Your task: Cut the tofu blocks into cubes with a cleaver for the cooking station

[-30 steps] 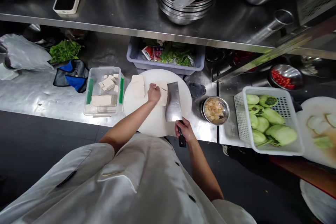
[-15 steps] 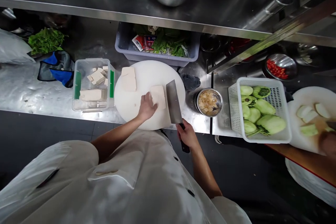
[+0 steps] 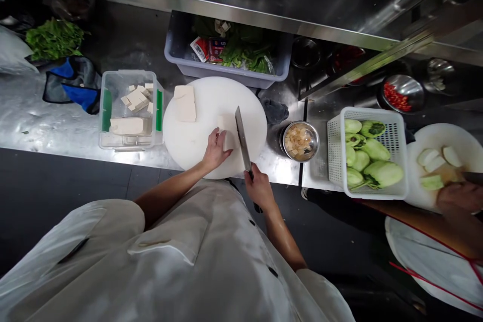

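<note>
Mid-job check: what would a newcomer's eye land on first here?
Probably the big cleaver, held in the right hand over the round white cutting board, with the left hand at a pale slab just left of it. Next, the green vegetables in the white basket, right of the board, and the bright red pieces in a metal bowl beyond that basket.
</note>
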`<action>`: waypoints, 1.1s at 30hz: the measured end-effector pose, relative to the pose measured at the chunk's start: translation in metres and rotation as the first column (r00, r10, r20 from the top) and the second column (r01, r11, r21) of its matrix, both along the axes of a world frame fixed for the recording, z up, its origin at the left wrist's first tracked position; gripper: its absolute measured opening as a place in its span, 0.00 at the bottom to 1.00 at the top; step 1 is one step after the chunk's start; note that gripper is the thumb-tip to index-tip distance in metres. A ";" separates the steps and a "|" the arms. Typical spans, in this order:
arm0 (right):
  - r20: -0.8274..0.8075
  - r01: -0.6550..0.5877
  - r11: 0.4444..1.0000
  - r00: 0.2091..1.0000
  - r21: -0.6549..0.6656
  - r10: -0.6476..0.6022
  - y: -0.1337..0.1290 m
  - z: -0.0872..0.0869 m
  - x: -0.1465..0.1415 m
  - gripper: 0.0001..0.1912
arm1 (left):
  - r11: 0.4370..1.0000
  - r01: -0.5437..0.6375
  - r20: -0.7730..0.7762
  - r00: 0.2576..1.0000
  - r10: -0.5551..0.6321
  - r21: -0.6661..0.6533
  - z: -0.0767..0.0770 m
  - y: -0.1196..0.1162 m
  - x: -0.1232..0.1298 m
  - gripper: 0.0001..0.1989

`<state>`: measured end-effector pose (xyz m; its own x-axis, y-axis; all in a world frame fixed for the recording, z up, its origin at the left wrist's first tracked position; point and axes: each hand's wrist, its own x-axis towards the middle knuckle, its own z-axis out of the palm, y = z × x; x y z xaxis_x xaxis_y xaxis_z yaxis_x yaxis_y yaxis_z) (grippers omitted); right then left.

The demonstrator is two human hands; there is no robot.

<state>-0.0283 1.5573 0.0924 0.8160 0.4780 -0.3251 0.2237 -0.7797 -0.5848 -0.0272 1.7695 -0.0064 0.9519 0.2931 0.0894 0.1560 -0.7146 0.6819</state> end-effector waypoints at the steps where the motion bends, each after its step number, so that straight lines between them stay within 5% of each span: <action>1: 0.001 0.001 1.000 1.000 -0.019 -0.001 0.001 0.004 -0.004 0.23 | 1.000 0.009 0.004 1.000 -0.009 -0.030 0.001 0.004 -0.001 0.39; 6: 0.004 0.007 0.997 1.000 -0.077 -0.007 0.016 0.022 -0.026 0.25 | 0.978 0.032 0.031 0.999 -0.026 -0.204 0.004 0.043 -0.002 0.23; 11: -0.003 -0.044 0.997 0.999 -0.065 0.044 0.037 0.020 -0.036 0.22 | 0.983 0.179 0.029 0.983 -0.179 0.031 0.007 0.071 0.006 0.21; 33: -0.080 -0.017 0.984 0.997 -0.177 0.003 0.068 0.009 -0.028 0.19 | 0.976 0.217 0.050 0.975 -0.217 -0.004 0.005 0.057 0.003 0.23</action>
